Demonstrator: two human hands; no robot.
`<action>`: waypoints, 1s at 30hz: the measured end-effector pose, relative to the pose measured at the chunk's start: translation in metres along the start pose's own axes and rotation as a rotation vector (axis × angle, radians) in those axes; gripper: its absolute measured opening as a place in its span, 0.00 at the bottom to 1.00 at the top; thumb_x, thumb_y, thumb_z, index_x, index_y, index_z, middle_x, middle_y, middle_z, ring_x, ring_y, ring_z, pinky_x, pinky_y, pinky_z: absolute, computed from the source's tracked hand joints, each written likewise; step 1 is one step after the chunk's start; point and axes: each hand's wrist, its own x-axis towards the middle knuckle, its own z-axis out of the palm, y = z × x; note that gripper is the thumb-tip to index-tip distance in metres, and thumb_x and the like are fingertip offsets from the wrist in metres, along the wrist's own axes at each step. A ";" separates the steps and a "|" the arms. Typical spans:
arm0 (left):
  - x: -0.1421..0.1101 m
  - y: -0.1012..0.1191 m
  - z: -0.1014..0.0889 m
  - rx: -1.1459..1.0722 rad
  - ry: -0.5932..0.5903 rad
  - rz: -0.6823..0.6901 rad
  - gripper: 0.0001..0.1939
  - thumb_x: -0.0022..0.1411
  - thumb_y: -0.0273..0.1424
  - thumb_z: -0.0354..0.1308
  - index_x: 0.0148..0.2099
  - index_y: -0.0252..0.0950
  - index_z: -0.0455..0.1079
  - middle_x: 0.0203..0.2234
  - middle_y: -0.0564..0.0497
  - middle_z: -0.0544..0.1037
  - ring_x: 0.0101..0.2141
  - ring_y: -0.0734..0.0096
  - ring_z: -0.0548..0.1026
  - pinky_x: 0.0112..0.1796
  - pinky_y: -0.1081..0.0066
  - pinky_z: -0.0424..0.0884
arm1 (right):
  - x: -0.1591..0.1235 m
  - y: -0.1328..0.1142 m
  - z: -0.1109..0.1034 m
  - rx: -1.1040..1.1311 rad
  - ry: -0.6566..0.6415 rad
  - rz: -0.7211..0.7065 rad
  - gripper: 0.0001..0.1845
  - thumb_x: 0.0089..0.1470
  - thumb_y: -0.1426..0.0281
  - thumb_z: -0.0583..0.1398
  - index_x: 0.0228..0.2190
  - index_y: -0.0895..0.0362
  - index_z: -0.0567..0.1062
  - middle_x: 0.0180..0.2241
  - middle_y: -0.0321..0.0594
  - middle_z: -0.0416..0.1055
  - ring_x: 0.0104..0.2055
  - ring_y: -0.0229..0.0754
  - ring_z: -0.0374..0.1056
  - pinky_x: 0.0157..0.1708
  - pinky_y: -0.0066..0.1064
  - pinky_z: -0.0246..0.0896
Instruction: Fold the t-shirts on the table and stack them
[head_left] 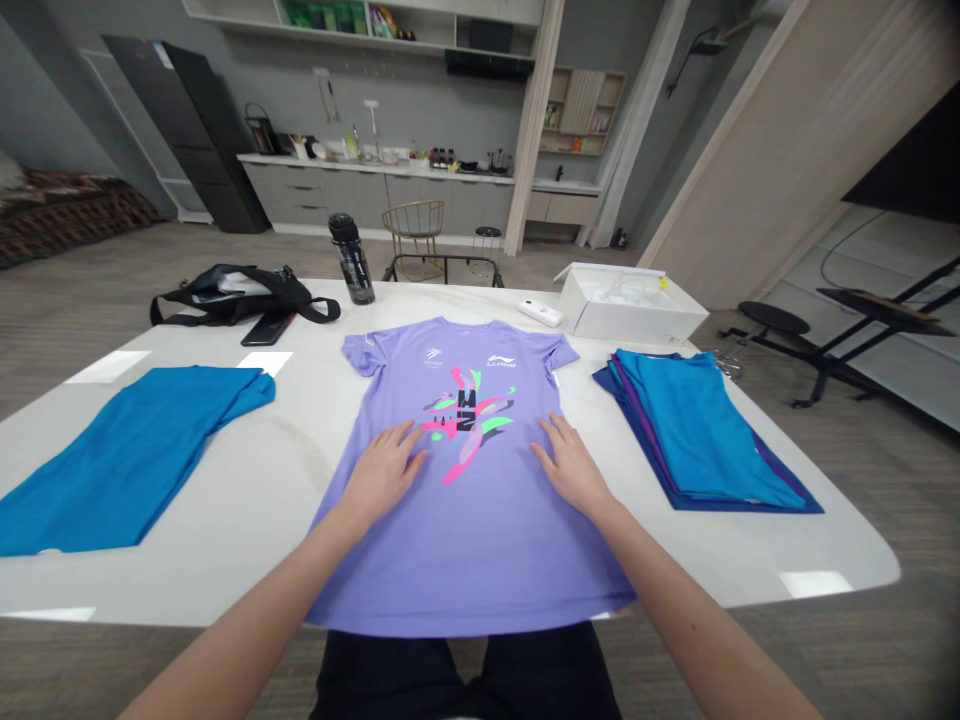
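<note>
Lilac T-shirt (480,520) flat on white table (247,520), "LI-NING" logo on chest, left hand (382,470) and right hand (574,465) open, palms down on it

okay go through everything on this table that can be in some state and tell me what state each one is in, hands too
purple T-shirt: spread flat, front up, hem over the table's near edge
left hand: open, palm down on the shirt
right hand: open, palm down on the shirt
blue garment: lying loosely flat, left of the shirt
stack of garments: folded, piled
white box: lid off, open
water bottle: upright, capped
black bag: lying slumped
</note>
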 end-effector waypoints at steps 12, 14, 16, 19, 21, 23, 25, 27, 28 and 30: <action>0.018 -0.038 0.025 0.054 -0.103 -0.160 0.33 0.72 0.51 0.42 0.72 0.42 0.57 0.70 0.44 0.58 0.69 0.51 0.56 0.66 0.48 0.52 | 0.009 0.024 0.018 -0.176 -0.045 0.166 0.40 0.69 0.49 0.43 0.67 0.68 0.59 0.69 0.60 0.53 0.72 0.58 0.47 0.69 0.55 0.37; 0.039 -0.040 0.024 0.066 -0.077 -0.147 0.33 0.72 0.50 0.42 0.71 0.40 0.58 0.68 0.41 0.60 0.67 0.51 0.58 0.66 0.49 0.54 | 0.040 0.025 0.015 -0.142 -0.019 0.119 0.39 0.69 0.50 0.44 0.66 0.68 0.61 0.68 0.59 0.54 0.72 0.56 0.47 0.69 0.51 0.40; 0.074 -0.046 0.025 0.083 -0.045 -0.123 0.32 0.72 0.48 0.42 0.70 0.37 0.58 0.69 0.40 0.60 0.67 0.51 0.59 0.66 0.49 0.53 | 0.084 0.028 0.011 -0.087 0.013 0.075 0.36 0.69 0.51 0.44 0.65 0.64 0.63 0.68 0.56 0.55 0.71 0.54 0.49 0.69 0.49 0.40; 0.137 -0.070 0.032 0.108 -0.016 -0.140 0.30 0.74 0.43 0.40 0.70 0.33 0.57 0.69 0.37 0.58 0.67 0.51 0.58 0.66 0.50 0.52 | 0.152 0.041 0.004 -0.024 0.017 0.082 0.30 0.70 0.56 0.45 0.62 0.61 0.66 0.66 0.53 0.60 0.70 0.52 0.52 0.68 0.50 0.44; 0.175 -0.094 0.040 0.099 -0.054 -0.193 0.30 0.74 0.40 0.40 0.70 0.30 0.56 0.69 0.34 0.57 0.68 0.50 0.57 0.65 0.51 0.55 | 0.185 0.053 0.000 -0.022 -0.005 0.102 0.26 0.71 0.59 0.45 0.58 0.57 0.70 0.63 0.51 0.66 0.67 0.53 0.57 0.67 0.55 0.43; 0.202 -0.120 0.047 0.081 -0.107 -0.236 0.31 0.74 0.41 0.39 0.71 0.29 0.55 0.69 0.34 0.56 0.69 0.49 0.54 0.64 0.50 0.54 | 0.204 0.065 -0.004 -0.054 -0.024 0.128 0.24 0.71 0.60 0.44 0.53 0.55 0.73 0.57 0.50 0.72 0.62 0.54 0.63 0.66 0.61 0.39; 0.216 -0.144 0.054 0.057 -0.156 -0.313 0.33 0.73 0.43 0.38 0.72 0.28 0.53 0.70 0.33 0.55 0.69 0.49 0.53 0.64 0.51 0.55 | 0.210 0.077 -0.006 -0.112 -0.027 0.155 0.25 0.71 0.58 0.43 0.51 0.55 0.74 0.53 0.50 0.74 0.58 0.54 0.65 0.64 0.64 0.36; 0.217 -0.163 0.060 0.043 -0.199 -0.374 0.36 0.73 0.47 0.36 0.72 0.28 0.52 0.70 0.34 0.55 0.69 0.49 0.53 0.65 0.50 0.53 | 0.207 0.088 -0.008 -0.181 -0.030 0.155 0.26 0.71 0.56 0.43 0.52 0.53 0.74 0.53 0.49 0.74 0.58 0.55 0.64 0.63 0.64 0.37; 0.214 -0.170 0.062 0.042 -0.214 -0.389 0.36 0.73 0.48 0.34 0.73 0.30 0.51 0.71 0.35 0.54 0.70 0.49 0.51 0.65 0.47 0.51 | 0.203 0.093 -0.009 -0.216 -0.037 0.145 0.26 0.71 0.55 0.43 0.52 0.52 0.74 0.54 0.48 0.73 0.58 0.55 0.63 0.63 0.63 0.38; 0.205 -0.181 0.063 0.050 -0.228 -0.395 0.37 0.72 0.51 0.33 0.74 0.36 0.50 0.72 0.40 0.50 0.70 0.47 0.48 0.65 0.41 0.47 | 0.193 0.104 -0.010 -0.288 -0.041 0.148 0.28 0.70 0.53 0.43 0.51 0.52 0.75 0.53 0.49 0.73 0.57 0.57 0.62 0.61 0.61 0.42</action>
